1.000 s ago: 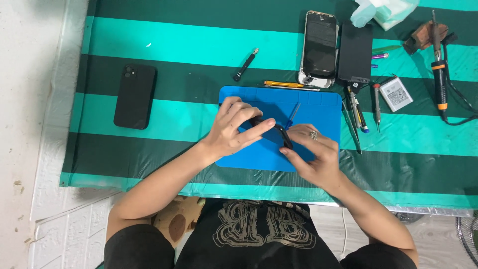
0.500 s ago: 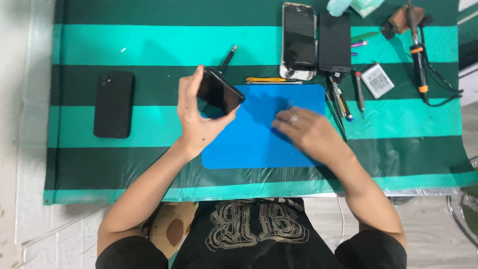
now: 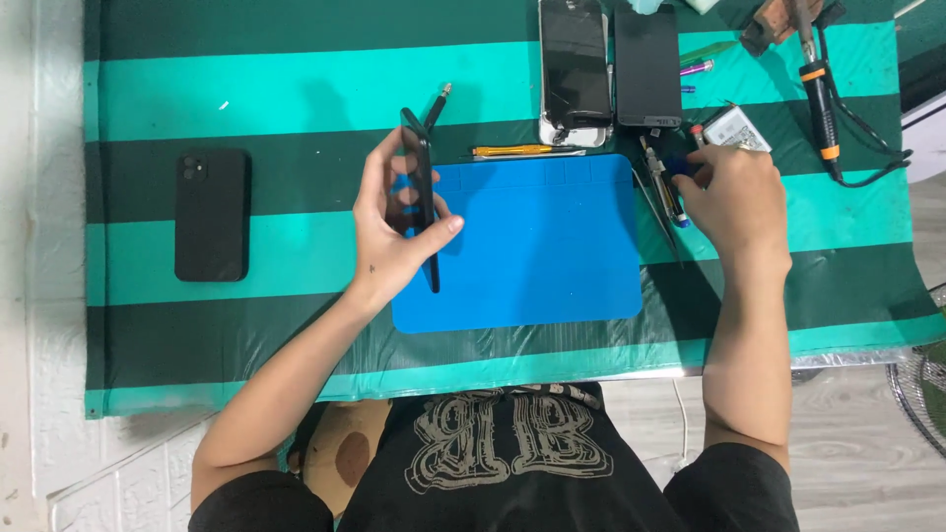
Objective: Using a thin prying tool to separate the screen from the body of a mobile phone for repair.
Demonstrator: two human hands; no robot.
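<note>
My left hand (image 3: pixel 394 222) holds a black phone (image 3: pixel 422 197) up on its edge at the left rim of the blue work mat (image 3: pixel 542 246). My right hand (image 3: pixel 729 202) rests to the right of the mat, its fingers closed around a blue-handled screwdriver (image 3: pixel 678 166) among several thin tools (image 3: pixel 662 192). The mat's surface between my hands is bare.
A black phone in a case (image 3: pixel 212 214) lies far left on the green striped cloth (image 3: pixel 246 89). Two dismantled phones (image 3: pixel 576 69) and a dark panel (image 3: pixel 647 64) lie behind the mat, with a yellow pry tool (image 3: pixel 512 151), a pen-like tool (image 3: pixel 437 106), a small battery (image 3: pixel 734 128) and a soldering iron (image 3: pixel 818 84).
My left hand lifted the phone off the mat and turned it onto its edge at the left. My right hand left the mat and moved right to the tools.
</note>
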